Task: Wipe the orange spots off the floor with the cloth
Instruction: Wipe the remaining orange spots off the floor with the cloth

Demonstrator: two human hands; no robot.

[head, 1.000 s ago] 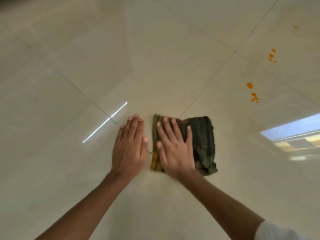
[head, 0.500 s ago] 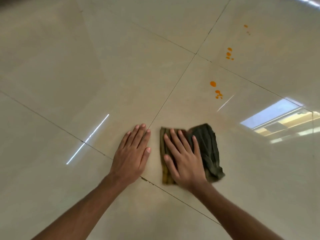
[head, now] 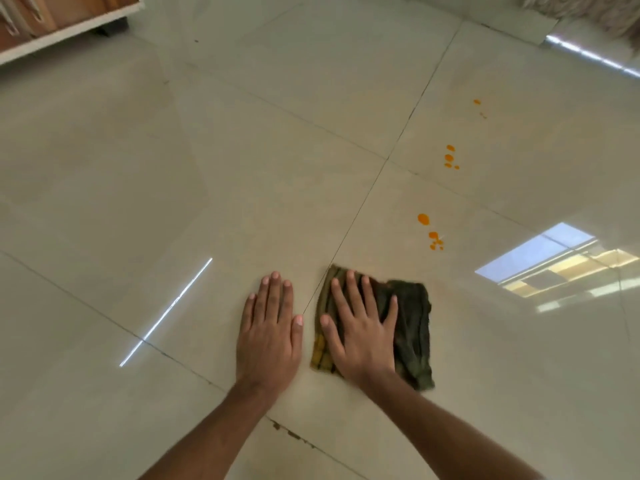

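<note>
A dark green cloth (head: 414,323) with a yellow edge lies flat on the beige tiled floor (head: 242,168). My right hand (head: 363,327) presses on its left part, palm down, fingers spread. My left hand (head: 270,330) rests flat on the bare tile just left of the cloth, not touching it. Orange spots trail away up and to the right: a near cluster (head: 429,232) just beyond the cloth, a middle cluster (head: 450,157), and a small far spot (head: 477,102).
A wooden cabinet (head: 52,19) with a white base stands at the far left corner. A shaggy rug edge (head: 595,8) shows at the top right. Bright window and lamp reflections lie on the glossy tiles.
The view has tilted up and shifted, bringing the cabinet and rug into sight. My right hand and the cloth have slid slightly toward the near spots. The left hand stays flat.
</note>
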